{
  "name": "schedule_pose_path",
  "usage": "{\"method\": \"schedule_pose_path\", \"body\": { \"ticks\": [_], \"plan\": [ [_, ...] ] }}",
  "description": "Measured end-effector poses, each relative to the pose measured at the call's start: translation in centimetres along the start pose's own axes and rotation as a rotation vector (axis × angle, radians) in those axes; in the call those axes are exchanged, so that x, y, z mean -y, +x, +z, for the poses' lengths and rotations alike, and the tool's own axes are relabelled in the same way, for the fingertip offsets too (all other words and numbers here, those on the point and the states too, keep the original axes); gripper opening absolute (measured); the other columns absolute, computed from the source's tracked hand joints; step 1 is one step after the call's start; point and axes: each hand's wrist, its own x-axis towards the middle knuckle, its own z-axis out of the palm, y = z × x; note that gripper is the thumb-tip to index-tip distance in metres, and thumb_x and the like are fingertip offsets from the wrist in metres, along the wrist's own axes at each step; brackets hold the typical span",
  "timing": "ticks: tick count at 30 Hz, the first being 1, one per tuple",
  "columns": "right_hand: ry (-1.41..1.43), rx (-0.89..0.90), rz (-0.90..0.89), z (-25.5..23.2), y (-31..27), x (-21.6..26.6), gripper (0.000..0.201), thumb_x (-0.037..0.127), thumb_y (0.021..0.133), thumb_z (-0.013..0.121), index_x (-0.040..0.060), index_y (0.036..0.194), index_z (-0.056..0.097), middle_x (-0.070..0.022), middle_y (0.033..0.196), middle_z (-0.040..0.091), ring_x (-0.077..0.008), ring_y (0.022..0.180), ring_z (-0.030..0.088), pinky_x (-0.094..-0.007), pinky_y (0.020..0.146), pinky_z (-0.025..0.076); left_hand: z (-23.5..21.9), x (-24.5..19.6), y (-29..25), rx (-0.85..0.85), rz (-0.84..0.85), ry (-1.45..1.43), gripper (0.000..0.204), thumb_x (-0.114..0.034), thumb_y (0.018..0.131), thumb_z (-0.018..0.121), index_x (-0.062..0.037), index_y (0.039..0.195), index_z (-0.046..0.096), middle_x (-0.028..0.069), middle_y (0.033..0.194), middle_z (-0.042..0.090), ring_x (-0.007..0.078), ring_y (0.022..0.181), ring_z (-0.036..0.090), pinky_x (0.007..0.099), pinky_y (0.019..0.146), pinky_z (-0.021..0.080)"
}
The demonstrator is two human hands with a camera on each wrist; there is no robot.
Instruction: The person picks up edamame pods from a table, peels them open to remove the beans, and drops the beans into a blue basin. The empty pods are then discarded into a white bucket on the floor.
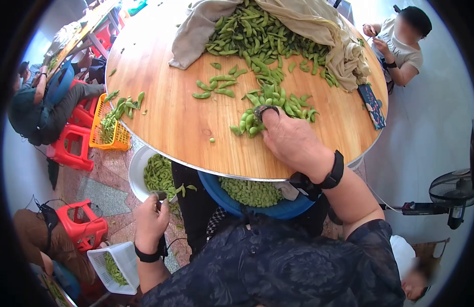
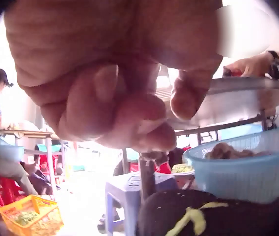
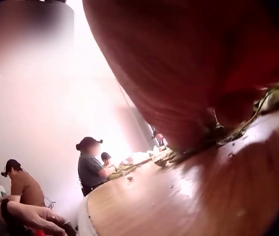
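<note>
My right hand rests on green pods at the table's near side, a dark band round one digit; most of its fingers are hidden beneath it. Low over the wood, the same hand touches stems and pods in the right wrist view. More pods are heaped behind, partly under a beige cloth. My left hand is beside the white bowl of pods, below the table edge. Its fingers are curled in the left wrist view, and nothing plain shows in them.
A blue basin of shelled beans stands under the table edge. An orange basket is at left, near red stools. A patterned case lies on the table's right side. A fan stands at right; people sit around.
</note>
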Motion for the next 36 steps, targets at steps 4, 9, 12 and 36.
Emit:
{"method": "schedule_pose_path", "body": {
  "ticks": [4, 9, 12, 36],
  "plan": [
    [-0.008, -0.008, 0.009, -1.4, -0.5, 0.2, 0.017, 0.004, 0.081, 0.056, 0.0015, 0.096, 0.050, -0.0153, 0.081, 0.058, -0.0312, 0.063, 0.062, -0.0382, 0.050, 0.049, 0.7, -4.5, 0.8, 0.224, 0.077, -0.526, 0.015, -0.010, 0.091, 0.057, 0.0016, 0.096, 0.064, 0.0062, 0.077, 0.063, 0.0116, 0.065, 0.057, 0.0259, 0.061, 0.046],
    [0.142, 0.144, -0.237, -5.1, -2.5, 2.9, 0.026, 0.006, 0.082, 0.057, 0.0025, 0.107, 0.055, -0.0114, 0.087, 0.060, -0.0232, 0.055, 0.060, -0.0327, 0.045, 0.047, 1.5, -11.2, 3.5, 0.695, 0.136, -0.875, 0.024, -0.021, 0.098, 0.049, -0.0010, 0.099, 0.062, -0.0012, 0.078, 0.057, 0.0055, 0.062, 0.048, 0.0210, 0.058, 0.041],
    [0.208, 0.176, -0.374, -5.6, -4.0, 4.0, 0.025, 0.013, 0.083, 0.059, 0.0036, 0.106, 0.056, -0.0090, 0.094, 0.062, -0.0201, 0.051, 0.058, -0.0317, 0.044, 0.047, 3.7, -13.2, 4.6, 0.990, 0.076, -1.082, 0.029, -0.029, 0.101, 0.045, -0.0039, 0.096, 0.059, -0.0023, 0.074, 0.054, 0.0044, 0.059, 0.045, 0.0196, 0.056, 0.038],
    [0.812, 0.236, 0.167, -1.3, -9.9, 4.0, 0.018, 0.000, 0.083, 0.049, -0.0020, 0.098, 0.039, -0.0204, 0.072, 0.053, -0.0423, 0.065, 0.056, -0.0449, 0.056, 0.043, 7.4, -15.0, 2.0, 0.245, 0.796, -0.325, 0.020, -0.007, 0.088, 0.062, -0.0023, 0.074, 0.048, 0.0125, 0.063, 0.049, 0.0323, 0.058, 0.052, 0.0379, 0.051, 0.042]
  ]
}}
